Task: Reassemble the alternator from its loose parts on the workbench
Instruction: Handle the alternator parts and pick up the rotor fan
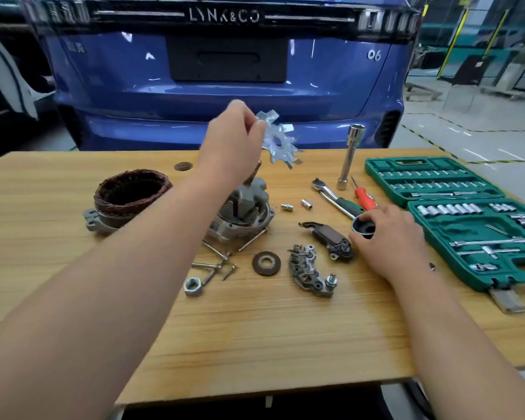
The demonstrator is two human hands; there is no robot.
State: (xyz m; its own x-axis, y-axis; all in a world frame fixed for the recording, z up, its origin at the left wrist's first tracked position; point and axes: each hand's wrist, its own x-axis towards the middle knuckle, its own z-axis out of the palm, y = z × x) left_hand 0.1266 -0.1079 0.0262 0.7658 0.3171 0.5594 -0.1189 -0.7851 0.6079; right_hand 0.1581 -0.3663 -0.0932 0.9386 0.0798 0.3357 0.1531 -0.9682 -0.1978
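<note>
My left hand (235, 137) pinches a shiny metal fan plate (281, 140) by its edge, held in the air above the rotor and housing half (244, 212) at the bench centre. My right hand (385, 234) grips a dark round pulley (363, 228) resting on the bench. The stator with copper windings (128, 197) sits in its housing at the left. A rectifier (311, 274), a brush holder and regulator (331, 239), a brown washer (266, 263), a large nut (193, 287) and several long bolts (217, 262) lie in front.
An open green socket set case (464, 219) fills the right of the wooden bench (255, 328). A ratchet (335, 197), a tall deep socket (350, 156), a red screwdriver (363, 197) and two small sockets (296, 205) lie beside it. A blue car (225, 71) stands behind the bench.
</note>
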